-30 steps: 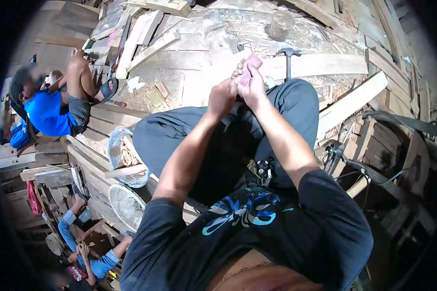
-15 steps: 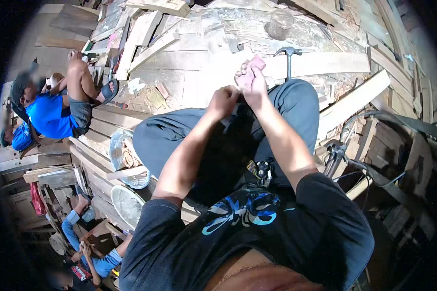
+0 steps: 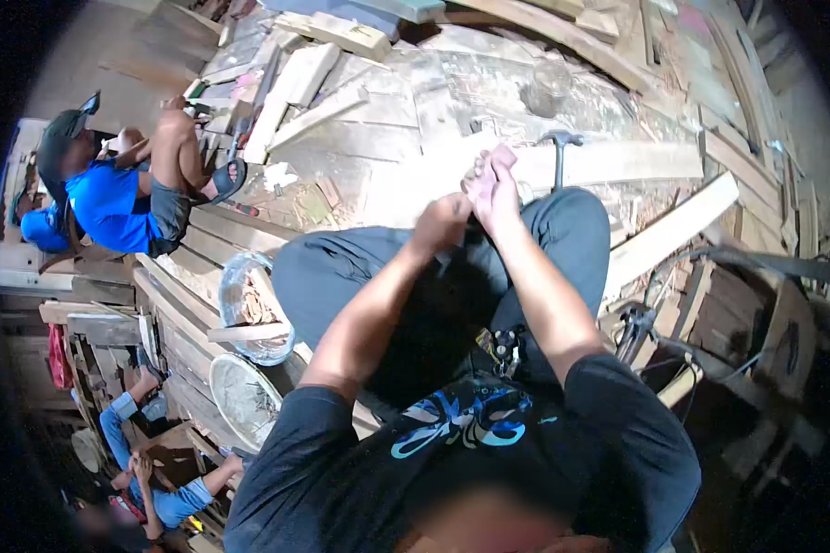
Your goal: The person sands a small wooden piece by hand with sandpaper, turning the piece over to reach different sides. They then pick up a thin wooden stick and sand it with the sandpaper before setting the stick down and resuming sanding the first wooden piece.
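My right hand [image 3: 496, 195] is raised over my lap with its fingers curled around a small pink block-like piece [image 3: 503, 155]. What the piece is made of I cannot make out. Close beside it, my left hand [image 3: 443, 223] is closed and slightly blurred, near the heel of the right hand. Anything between its fingers is hidden. A claw hammer [image 3: 560, 158] lies just beyond my right knee, its head pointing away from me. Under it runs a pale wooden board [image 3: 632, 162].
Left of my knee stand a clear bucket [image 3: 226, 304] with wood scraps and a pale basin [image 3: 242, 392]. A person in a blue shirt [image 3: 115, 207] sits at left, another person [image 3: 180, 502] lower left. A plank [image 3: 678, 226] and a dark metal tool [image 3: 634, 327] lie at right.
The view has shifted, so the surroundings sit lower and a little to the right. My left hand has turned and closed up beside the right hand, which still holds the pink piece.
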Tool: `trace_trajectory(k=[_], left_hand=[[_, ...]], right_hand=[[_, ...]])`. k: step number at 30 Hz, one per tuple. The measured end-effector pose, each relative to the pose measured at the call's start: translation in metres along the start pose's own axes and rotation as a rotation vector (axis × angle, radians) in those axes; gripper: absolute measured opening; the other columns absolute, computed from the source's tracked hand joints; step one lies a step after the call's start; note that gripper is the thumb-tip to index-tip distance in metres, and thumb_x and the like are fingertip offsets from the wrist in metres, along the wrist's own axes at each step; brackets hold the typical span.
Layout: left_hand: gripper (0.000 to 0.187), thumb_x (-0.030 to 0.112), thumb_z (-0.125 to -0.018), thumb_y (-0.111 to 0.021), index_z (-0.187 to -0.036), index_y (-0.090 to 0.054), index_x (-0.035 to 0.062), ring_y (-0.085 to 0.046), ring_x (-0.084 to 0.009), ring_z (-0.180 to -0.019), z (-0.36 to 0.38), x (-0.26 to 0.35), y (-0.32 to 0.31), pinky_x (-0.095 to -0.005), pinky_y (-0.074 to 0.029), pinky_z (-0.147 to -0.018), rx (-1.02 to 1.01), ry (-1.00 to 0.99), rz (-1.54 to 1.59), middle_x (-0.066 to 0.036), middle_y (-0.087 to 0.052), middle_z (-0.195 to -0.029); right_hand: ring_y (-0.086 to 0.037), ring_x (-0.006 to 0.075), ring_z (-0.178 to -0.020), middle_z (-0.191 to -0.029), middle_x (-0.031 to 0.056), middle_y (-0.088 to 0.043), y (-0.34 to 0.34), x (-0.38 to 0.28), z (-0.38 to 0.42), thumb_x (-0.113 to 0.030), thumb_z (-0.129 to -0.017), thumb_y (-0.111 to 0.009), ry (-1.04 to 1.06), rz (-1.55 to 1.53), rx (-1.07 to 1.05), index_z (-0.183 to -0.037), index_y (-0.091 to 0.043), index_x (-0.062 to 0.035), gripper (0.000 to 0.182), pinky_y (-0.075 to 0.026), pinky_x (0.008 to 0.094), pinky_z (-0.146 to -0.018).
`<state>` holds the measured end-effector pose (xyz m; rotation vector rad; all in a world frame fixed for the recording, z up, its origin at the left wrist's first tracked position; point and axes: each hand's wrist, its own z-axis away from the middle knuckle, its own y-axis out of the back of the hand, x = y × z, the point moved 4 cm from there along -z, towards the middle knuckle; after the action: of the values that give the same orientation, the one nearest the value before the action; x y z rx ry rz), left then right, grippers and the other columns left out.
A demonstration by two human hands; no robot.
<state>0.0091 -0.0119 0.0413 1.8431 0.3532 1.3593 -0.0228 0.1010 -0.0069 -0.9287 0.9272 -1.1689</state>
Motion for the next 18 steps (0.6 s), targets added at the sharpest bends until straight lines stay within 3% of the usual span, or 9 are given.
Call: trace_trajectory(k=[1,3,5,7,8,11,13,18], left_hand=[[0.031,0.026,-0.093,-0.051,-0.079,-0.052,-0.0020,-0.055,-0.0384,-0.065,0.004,0.004,0.000,-0.0428,-0.045,-0.064,-0.040,0.275,0.201,-0.026,-0.053,-0.071],[0.035,0.031,-0.092,-0.052,-0.080,-0.054,-0.0017,-0.054,-0.0382,-0.065,0.001,0.017,0.011,-0.0421,-0.045,-0.065,-0.026,0.401,0.211,-0.026,-0.055,-0.073],[0.033,0.030,-0.093,-0.050,-0.085,-0.058,-0.0012,-0.059,-0.0414,-0.075,-0.005,-0.004,0.000,-0.0431,-0.047,-0.069,0.069,0.306,0.137,-0.027,-0.059,-0.080],[0.033,0.029,-0.094,-0.048,-0.087,-0.059,-0.0011,-0.060,-0.0421,-0.080,-0.003,-0.009,-0.007,-0.0436,-0.047,-0.072,0.032,0.311,0.132,-0.027,-0.061,-0.083],[0.033,0.029,-0.094,-0.048,-0.090,-0.061,-0.0009,-0.061,-0.0413,-0.081,0.000,-0.007,-0.009,-0.0436,-0.047,-0.073,0.018,0.221,0.181,-0.026,-0.062,-0.086],[0.035,0.031,-0.095,-0.048,-0.095,-0.063,-0.0004,-0.063,-0.0399,-0.084,0.005,0.003,-0.003,-0.0425,-0.048,-0.076,-0.093,0.331,0.113,-0.026,-0.064,-0.091],[0.035,0.032,-0.095,-0.048,-0.099,-0.062,0.0004,-0.061,-0.0432,-0.090,0.003,-0.003,-0.005,-0.0453,-0.048,-0.078,0.078,0.272,0.123,-0.027,-0.063,-0.094],[0.032,0.029,-0.094,-0.048,-0.094,-0.063,0.0004,-0.060,-0.0447,-0.090,0.005,0.000,-0.003,-0.0485,-0.047,-0.079,0.008,0.340,0.076,-0.026,-0.063,-0.094]], right_hand=[[-0.050,0.0166,-0.073,-0.082,0.0048,-0.052,-0.003,-0.001,0.003,-0.020,-0.098,-0.047,-0.001,0.005,-0.021,-0.112,-0.051,-0.0056,0.021,-0.045,0.0307,-0.066],[-0.050,0.0162,-0.074,-0.085,0.0046,-0.052,-0.005,0.000,0.003,-0.021,-0.097,-0.048,-0.010,0.051,-0.032,-0.112,-0.050,-0.0065,0.021,-0.044,0.0298,-0.068],[-0.050,0.0160,-0.074,-0.086,0.0039,-0.052,-0.012,0.003,0.007,-0.022,-0.097,-0.049,0.006,0.107,0.008,-0.113,-0.050,-0.0071,0.022,-0.043,0.0298,-0.070],[-0.049,0.0154,-0.074,-0.085,0.0035,-0.051,-0.008,0.002,0.004,-0.022,-0.097,-0.048,-0.004,0.123,-0.016,-0.114,-0.049,-0.0068,0.022,-0.044,0.0300,-0.070],[-0.049,0.0147,-0.073,-0.085,0.0032,-0.051,-0.008,0.001,0.005,-0.022,-0.098,-0.048,-0.027,0.086,-0.047,-0.114,-0.049,-0.0064,0.023,-0.044,0.0296,-0.070],[-0.050,0.0142,-0.075,-0.085,0.0035,-0.051,-0.009,-0.001,0.011,-0.021,-0.099,-0.045,0.006,0.097,-0.036,-0.115,-0.049,-0.0059,0.022,-0.044,0.0288,-0.071],[-0.051,0.0149,-0.076,-0.085,0.0045,-0.052,-0.011,0.003,0.014,-0.020,-0.099,-0.044,-0.044,0.081,-0.054,-0.115,-0.049,-0.0048,0.022,-0.045,0.0293,-0.071],[-0.053,0.0191,-0.080,-0.091,0.0078,-0.055,-0.005,0.005,0.012,-0.015,-0.097,-0.045,-0.051,0.117,-0.100,-0.116,-0.049,-0.0038,0.023,-0.046,0.0317,-0.075]])
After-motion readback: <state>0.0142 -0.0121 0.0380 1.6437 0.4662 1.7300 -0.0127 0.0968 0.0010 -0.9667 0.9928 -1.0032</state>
